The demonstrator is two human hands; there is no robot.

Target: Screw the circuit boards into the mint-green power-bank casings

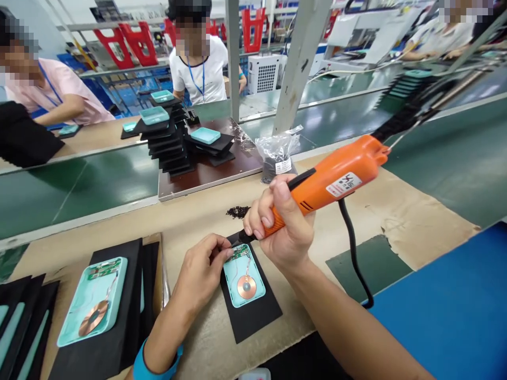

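My right hand (282,221) is closed round an orange electric screwdriver (335,177), its tip pointing down at the top edge of a small teal case (243,274). That case lies open on a black foam pad (253,311), showing a green circuit board and a copper coil. My left hand (202,269) pinches the case's upper left corner with fingers pressed together. A black cable (352,248) hangs from the screwdriver.
A second open teal case (95,298) rests on black pads at the left. A pile of dark screws (237,212) and a plastic bag (277,153) lie behind. Stacked black trays (170,142) stand on the far belt, where other people work.
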